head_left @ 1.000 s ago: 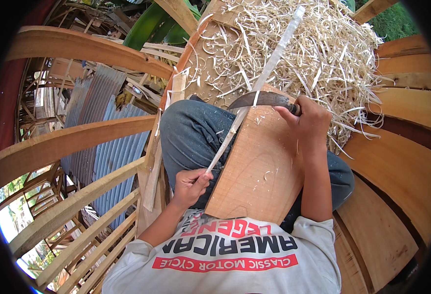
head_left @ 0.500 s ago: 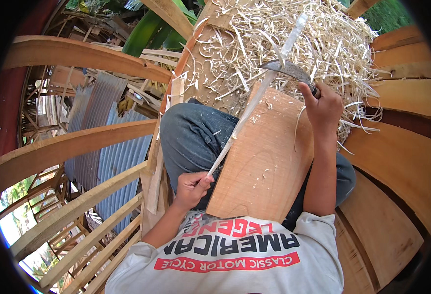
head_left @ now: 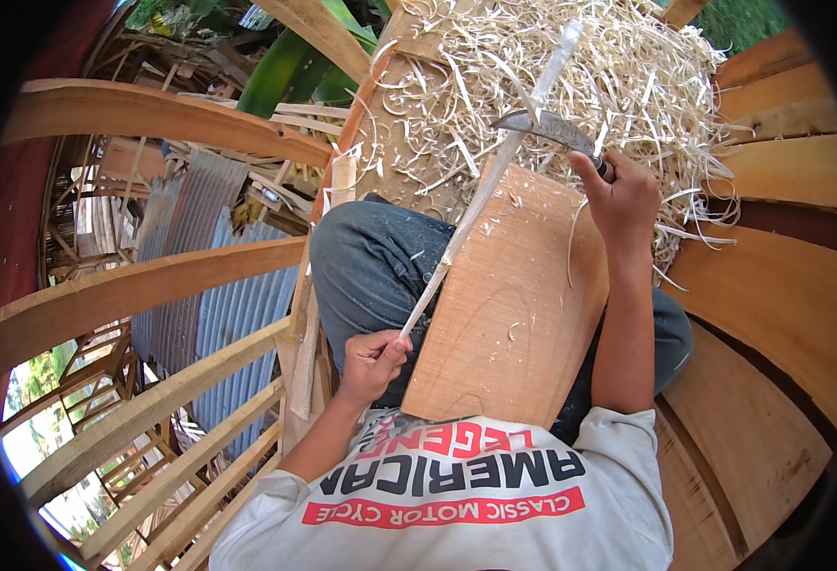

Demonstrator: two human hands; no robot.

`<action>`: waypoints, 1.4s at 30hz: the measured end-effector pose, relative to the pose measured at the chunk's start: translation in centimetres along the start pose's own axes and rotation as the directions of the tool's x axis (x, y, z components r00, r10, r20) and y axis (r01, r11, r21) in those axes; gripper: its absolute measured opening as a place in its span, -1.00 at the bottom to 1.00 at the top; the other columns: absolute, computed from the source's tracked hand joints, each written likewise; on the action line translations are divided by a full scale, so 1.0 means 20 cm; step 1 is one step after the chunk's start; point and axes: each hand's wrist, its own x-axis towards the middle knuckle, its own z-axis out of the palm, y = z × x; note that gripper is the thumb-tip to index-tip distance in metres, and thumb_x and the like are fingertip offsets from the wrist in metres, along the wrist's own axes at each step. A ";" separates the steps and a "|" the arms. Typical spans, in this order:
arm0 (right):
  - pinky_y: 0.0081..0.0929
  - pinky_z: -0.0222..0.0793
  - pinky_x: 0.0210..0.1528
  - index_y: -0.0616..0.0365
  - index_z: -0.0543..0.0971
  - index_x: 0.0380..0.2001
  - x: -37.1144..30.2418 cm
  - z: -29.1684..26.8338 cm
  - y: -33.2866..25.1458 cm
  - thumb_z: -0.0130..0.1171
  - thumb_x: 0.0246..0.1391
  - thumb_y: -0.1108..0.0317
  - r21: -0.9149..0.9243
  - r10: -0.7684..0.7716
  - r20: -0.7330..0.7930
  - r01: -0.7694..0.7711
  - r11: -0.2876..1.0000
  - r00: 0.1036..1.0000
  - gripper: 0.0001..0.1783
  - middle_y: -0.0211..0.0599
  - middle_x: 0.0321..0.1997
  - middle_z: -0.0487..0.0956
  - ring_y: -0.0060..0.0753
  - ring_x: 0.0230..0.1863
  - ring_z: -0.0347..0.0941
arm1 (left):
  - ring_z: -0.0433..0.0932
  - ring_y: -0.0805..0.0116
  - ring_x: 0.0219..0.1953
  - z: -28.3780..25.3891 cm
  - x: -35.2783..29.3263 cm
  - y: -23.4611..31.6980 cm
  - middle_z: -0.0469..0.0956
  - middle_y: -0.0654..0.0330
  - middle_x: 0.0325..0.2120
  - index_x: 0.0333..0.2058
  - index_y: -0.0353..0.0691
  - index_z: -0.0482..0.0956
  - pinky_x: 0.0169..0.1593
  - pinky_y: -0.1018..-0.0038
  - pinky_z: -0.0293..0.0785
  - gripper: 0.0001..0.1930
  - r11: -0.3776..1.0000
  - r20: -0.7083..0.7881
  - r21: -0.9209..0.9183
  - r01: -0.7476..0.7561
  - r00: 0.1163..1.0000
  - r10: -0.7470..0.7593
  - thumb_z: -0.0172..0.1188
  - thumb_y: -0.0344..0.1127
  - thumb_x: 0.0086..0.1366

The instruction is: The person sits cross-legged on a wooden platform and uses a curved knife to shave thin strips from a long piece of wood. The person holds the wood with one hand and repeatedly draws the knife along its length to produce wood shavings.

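My left hand (head_left: 374, 365) is closed round the near end of a long pale strip (head_left: 480, 200) with a bamboo-like joint partway along. The strip slants up and away to the right, along the left edge of a wooden board (head_left: 509, 295) lying across my lap. In my right hand (head_left: 620, 197) is a curved, sickle-like knife (head_left: 554, 128), gripped by its dark handle with the thumb stretched toward the blade. The blade crosses the strip beyond the board's far edge, and a thin sliver (head_left: 517, 81) rises beside it. Small shavings are scattered over the board.
A heap of curly pale shavings (head_left: 647, 86) covers the floor ahead. Curved wooden planks (head_left: 771, 295) line the right side. Curved wooden ribs (head_left: 161, 278) stand at left, with corrugated sheets (head_left: 233, 314) and scrap wood (head_left: 166, 71) beyond. My bent knee (head_left: 366, 252) lies left of the board.
The knife blade and my right hand have shifted slightly away and to the left. The strip's far end has swung a little left; my left hand keeps its hold.
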 end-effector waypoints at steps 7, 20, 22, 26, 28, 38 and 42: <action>-0.40 0.24 -0.65 0.16 0.40 -0.75 -0.22 -0.05 -0.20 0.26 -0.13 -0.15 0.285 -0.211 0.278 0.130 0.950 0.937 -0.43 -0.28 -0.83 0.36 -0.30 -0.77 0.32 | 0.10 0.73 -0.72 -0.01 0.02 0.01 0.24 0.40 -0.75 -0.42 -0.36 0.51 -0.68 0.71 -0.04 -0.75 0.999 -0.005 -0.036 0.028 1.000 -0.029 0.06 -0.27 0.31; -0.41 0.21 -0.72 0.09 0.36 -0.73 0.00 -0.07 -0.08 0.15 -0.02 -0.13 0.013 -0.244 0.141 0.244 0.970 0.960 -0.47 -0.34 -0.85 0.32 -0.33 -0.82 0.30 | 0.16 0.74 -0.71 0.02 0.02 -0.01 0.31 0.40 -0.73 -0.40 -0.39 0.54 -0.67 0.72 0.00 -0.77 0.997 -0.039 0.069 -0.046 0.998 0.049 0.10 -0.29 0.30; -0.37 0.25 -0.71 0.09 0.36 -0.69 -0.01 -0.06 -0.07 0.12 0.00 -0.15 0.047 -0.018 0.168 0.011 0.999 0.986 -0.47 -0.33 -0.84 0.33 -0.32 -0.81 0.33 | 0.17 0.74 -0.71 0.03 0.03 -0.01 0.31 0.40 -0.73 -0.41 -0.39 0.55 -0.66 0.72 0.01 -0.77 0.992 -0.036 0.091 -0.089 0.995 0.093 0.10 -0.30 0.29; -0.37 0.27 -0.69 0.12 0.42 -0.65 -0.13 -0.03 -0.18 0.09 0.08 -0.05 0.160 -0.626 0.183 0.606 0.779 0.758 -0.53 -0.30 -0.73 0.43 -0.29 -0.78 0.35 | 0.17 0.74 -0.70 -0.01 0.02 0.00 0.31 0.40 -0.72 -0.42 -0.40 0.55 -0.66 0.72 0.01 -0.77 1.000 -0.028 0.008 -0.030 0.999 0.030 0.10 -0.31 0.29; -0.37 0.22 -0.68 0.18 0.36 -0.66 0.01 -0.02 -0.08 0.09 0.10 0.05 0.203 -0.050 0.077 0.034 0.979 0.996 -0.55 -0.26 -0.78 0.36 -0.23 -0.77 0.32 | 0.16 0.74 -0.70 -0.01 0.02 -0.02 0.31 0.40 -0.72 -0.42 -0.40 0.55 -0.66 0.72 0.01 -0.77 0.999 -0.019 -0.007 -0.044 0.999 0.044 0.10 -0.31 0.29; -0.42 0.14 -0.73 0.16 0.41 -0.52 0.08 -0.06 -0.02 0.12 0.08 0.14 0.289 0.141 0.029 -0.143 0.947 0.990 -0.70 -0.31 -0.78 0.38 -0.34 -0.76 0.34 | 0.21 0.73 -0.71 -0.01 0.02 -0.02 0.33 0.40 -0.74 -0.42 -0.40 0.57 -0.66 0.71 0.06 -0.78 0.992 -0.001 0.084 -0.096 0.995 0.097 0.13 -0.32 0.27; -0.44 0.08 -0.71 0.21 0.43 -0.45 -0.18 -0.01 -0.15 0.04 0.15 0.25 0.173 -0.418 0.186 0.389 0.905 0.889 -0.76 -0.36 -0.80 0.33 -0.44 -0.78 0.23 | 0.23 0.71 -0.71 -0.02 0.04 -0.02 0.35 0.38 -0.74 -0.41 -0.39 0.58 -0.66 0.70 0.09 -0.78 0.985 -0.005 0.117 -0.130 0.991 0.132 0.13 -0.32 0.26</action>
